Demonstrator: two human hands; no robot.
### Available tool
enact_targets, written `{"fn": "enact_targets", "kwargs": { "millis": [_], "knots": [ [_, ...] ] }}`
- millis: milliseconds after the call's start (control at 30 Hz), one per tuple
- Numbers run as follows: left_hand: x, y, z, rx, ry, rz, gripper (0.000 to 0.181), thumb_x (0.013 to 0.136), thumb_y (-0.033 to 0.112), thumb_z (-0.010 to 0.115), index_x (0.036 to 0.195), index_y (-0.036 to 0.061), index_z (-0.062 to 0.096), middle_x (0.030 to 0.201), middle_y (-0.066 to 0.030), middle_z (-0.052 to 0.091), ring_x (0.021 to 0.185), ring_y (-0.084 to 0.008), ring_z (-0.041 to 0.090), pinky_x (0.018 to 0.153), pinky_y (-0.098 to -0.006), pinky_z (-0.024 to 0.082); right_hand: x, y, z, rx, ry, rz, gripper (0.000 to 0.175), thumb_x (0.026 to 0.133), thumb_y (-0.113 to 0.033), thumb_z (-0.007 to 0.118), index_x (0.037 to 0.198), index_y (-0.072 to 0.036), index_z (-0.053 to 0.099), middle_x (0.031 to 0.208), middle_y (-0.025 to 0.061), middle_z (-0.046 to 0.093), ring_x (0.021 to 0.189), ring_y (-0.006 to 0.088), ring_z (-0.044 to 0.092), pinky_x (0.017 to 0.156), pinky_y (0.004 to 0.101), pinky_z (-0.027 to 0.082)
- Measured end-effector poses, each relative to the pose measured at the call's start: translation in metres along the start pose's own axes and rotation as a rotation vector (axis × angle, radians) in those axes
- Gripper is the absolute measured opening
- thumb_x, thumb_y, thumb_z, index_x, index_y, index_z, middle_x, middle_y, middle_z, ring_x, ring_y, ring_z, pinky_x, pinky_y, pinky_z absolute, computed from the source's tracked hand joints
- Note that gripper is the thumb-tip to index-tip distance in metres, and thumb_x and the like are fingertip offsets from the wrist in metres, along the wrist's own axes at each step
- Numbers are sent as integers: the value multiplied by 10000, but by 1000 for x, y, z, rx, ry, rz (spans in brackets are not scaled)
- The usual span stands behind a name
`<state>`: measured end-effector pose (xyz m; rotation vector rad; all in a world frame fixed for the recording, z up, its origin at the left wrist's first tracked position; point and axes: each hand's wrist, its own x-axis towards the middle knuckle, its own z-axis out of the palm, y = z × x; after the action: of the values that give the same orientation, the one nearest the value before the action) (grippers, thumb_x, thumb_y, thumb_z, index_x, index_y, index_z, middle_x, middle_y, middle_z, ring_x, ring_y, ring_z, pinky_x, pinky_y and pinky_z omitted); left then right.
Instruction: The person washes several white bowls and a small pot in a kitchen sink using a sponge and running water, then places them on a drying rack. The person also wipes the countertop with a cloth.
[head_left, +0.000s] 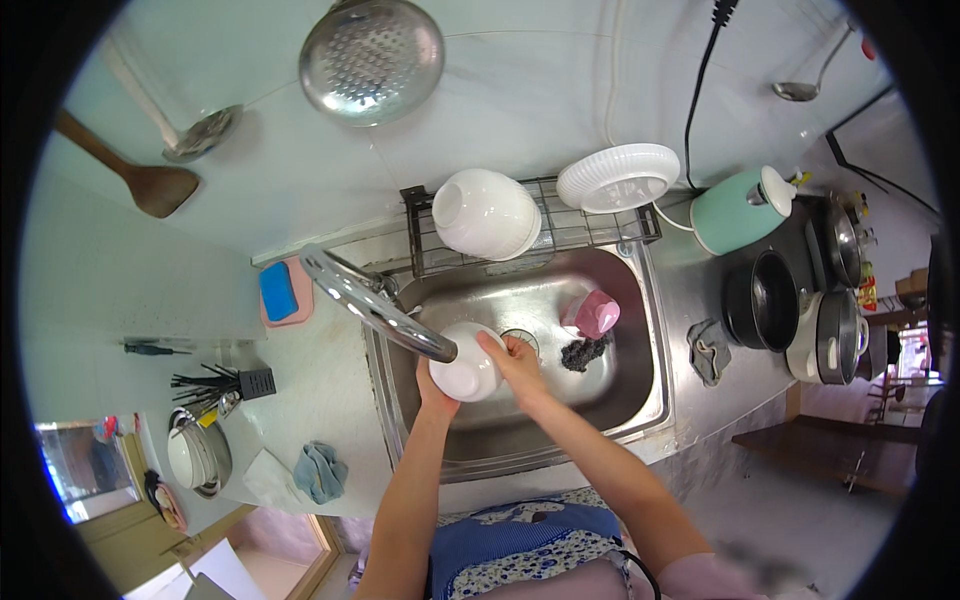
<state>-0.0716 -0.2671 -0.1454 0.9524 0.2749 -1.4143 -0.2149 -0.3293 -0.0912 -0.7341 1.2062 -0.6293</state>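
Note:
Both hands grip a white bowl (469, 375) over the stainless-steel sink (517, 442), its foot ring turned up towards me. My left hand (439, 394) holds the bowl's left and lower side, partly hidden by it. On the right side, my right hand (517, 367) has its fingers and thumb along the wall. The curved chrome faucet (375, 307) ends just above the bowl. Whether water runs from it, I cannot tell. To the right in the basin lie a pink bottle (591, 315) and a dark scouring pad (583, 352). The drain (521, 339) shows partly behind my right hand.
Behind the sink, a black wire rack (551, 225) bears upturned white bowls (487, 214) and a ribbed white dish (619, 178). A green electric kettle (739, 214), black pot (761, 300) and grey cloth (709, 352) stand right. Left are a blue sponge (278, 291) and blue cloth (320, 472).

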Motion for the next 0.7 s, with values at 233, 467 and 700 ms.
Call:
{"fn": "enact_targets", "kwargs": {
  "millis": [233,467,700],
  "knots": [
    [-36,38,3,312,-141,-436,449,975,388,531,1329,113,514,1276,-92,596,1135,-252,604,933,-432,514,-37,13,14,-1099,-162,-909,246,776,-300,756,826,-75,669,873,118,662,805,307,645,718,417,502],
    [-36,14,-7,897,107,-124,587,942,403,572,1433,142,385,1252,-94,558,1061,-260,612,750,-431,553,-45,40,17,-1273,-466,-595,650,764,-197,730,1352,-32,507,1425,188,494,1321,298,479,1158,462,307],
    [-47,19,37,932,146,13,598,990,390,564,1439,24,414,1198,-137,609,1034,-186,611,701,-312,537,-27,42,7,-1480,-191,-858,553,731,-176,714,1241,-9,580,1373,185,538,1278,334,517,1155,478,327]
  ]
}}
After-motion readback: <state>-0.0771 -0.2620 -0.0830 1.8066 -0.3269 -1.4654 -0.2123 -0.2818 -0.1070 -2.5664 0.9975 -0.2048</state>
